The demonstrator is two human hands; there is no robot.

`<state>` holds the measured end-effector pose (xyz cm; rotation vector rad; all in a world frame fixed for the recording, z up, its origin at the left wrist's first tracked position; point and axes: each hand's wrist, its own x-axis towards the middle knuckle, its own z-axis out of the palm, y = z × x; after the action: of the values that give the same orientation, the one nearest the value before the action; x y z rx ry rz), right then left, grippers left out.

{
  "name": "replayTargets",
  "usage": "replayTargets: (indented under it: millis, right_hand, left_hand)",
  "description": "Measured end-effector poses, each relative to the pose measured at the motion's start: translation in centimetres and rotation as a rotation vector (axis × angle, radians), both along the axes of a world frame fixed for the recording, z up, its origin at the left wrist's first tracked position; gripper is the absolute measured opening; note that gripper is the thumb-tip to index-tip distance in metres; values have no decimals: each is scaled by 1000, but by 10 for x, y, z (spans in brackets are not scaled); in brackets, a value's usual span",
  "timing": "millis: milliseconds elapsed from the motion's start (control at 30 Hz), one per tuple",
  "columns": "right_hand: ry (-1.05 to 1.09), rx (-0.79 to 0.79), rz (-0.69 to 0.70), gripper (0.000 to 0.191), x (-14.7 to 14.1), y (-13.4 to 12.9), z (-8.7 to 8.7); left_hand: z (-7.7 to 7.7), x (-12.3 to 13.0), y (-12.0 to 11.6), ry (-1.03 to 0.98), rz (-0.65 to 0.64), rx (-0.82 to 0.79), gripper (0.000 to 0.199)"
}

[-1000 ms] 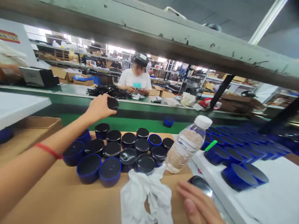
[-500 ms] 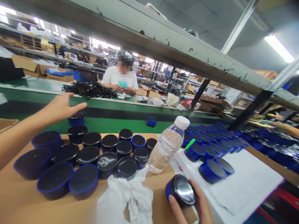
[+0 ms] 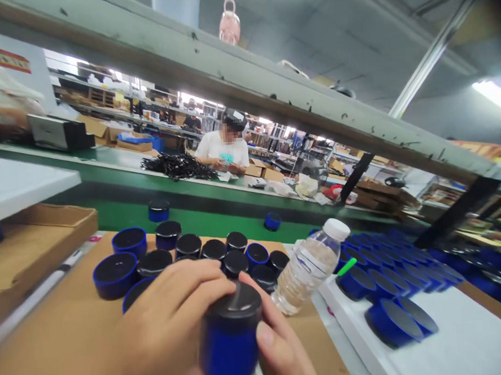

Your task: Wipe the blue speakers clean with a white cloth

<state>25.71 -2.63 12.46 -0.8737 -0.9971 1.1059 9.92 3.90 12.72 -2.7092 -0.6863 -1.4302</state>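
Close in front of me, both hands hold one short blue cylinder with a glossy black top, held upright. My left hand is closed round its left side, fingertips reaching onto the top; motion blurs this hand. My right hand grips the right side, its thumb against the blue wall. Behind the hands, several similar black-topped cylinders stand grouped on a brown cardboard sheet, some partly covered by my left hand. A bit of white cloth shows below the held cylinder.
Right of the group, a clear water bottle leans. A white board carries rows of blue cylinders and a green strip. Beyond lies a green bench with black strips and a seated person. A beam crosses overhead.
My left hand has come from the far left down to the cylinder. My right hand has lifted that cylinder and brought it left. The view has turned slightly left.
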Motion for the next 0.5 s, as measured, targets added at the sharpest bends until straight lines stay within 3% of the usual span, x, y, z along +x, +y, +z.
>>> replayTargets:
  millis: [67, 133, 233, 300, 500]
  right_hand:
    - [-33, -53, 22, 64, -7, 20, 7]
    - [-17, -116, 130, 68, -15, 40, 13]
    - [175, -242, 428, 67, -28, 66, 21]
    - [256, -341, 540, 67, -36, 78, 23]
    - [194, -436, 865, 70, -47, 99, 22]
  left_hand:
    - [5, -12, 11, 60, 99, 83, 48]
    - [2, -18, 18, -3, 165, 56, 49]
    - [-7, -18, 27, -165, 162, -163, 53]
    - [-11, -17, 35, -255, 128, -333, 60]
    - [-8, -24, 52, -502, -99, -779, 77]
